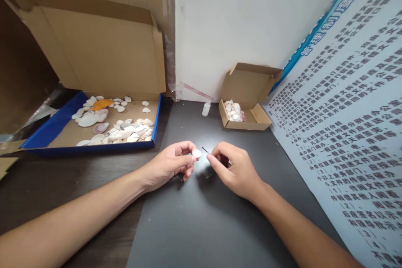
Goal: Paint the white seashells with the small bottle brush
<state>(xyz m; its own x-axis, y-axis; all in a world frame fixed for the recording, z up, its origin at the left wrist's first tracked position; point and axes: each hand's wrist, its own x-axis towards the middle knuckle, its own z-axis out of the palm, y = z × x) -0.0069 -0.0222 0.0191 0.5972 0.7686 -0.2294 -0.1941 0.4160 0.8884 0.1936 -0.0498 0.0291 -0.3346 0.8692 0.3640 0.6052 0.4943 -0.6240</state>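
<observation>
Between the thumb and fingers of my left hand point(174, 161) is a small white seashell point(197, 153), held above the dark mat. My right hand point(237, 167) pinches a thin black stick-like tool point(205, 150); its tip points toward the shell, with a small gap between them. Most of the tool is hidden in my fingers, so its kind does not show. Beyond my hands stands a small clear bottle point(206, 108) with whitish contents.
At left, a blue-edged cardboard box point(125, 50) holds many loose shells and an orange one point(102, 104). A smaller open box point(248, 125) with shells stands at back right. A printed sheet point(345, 92) rises along the right, and a white wall point(232, 21) behind.
</observation>
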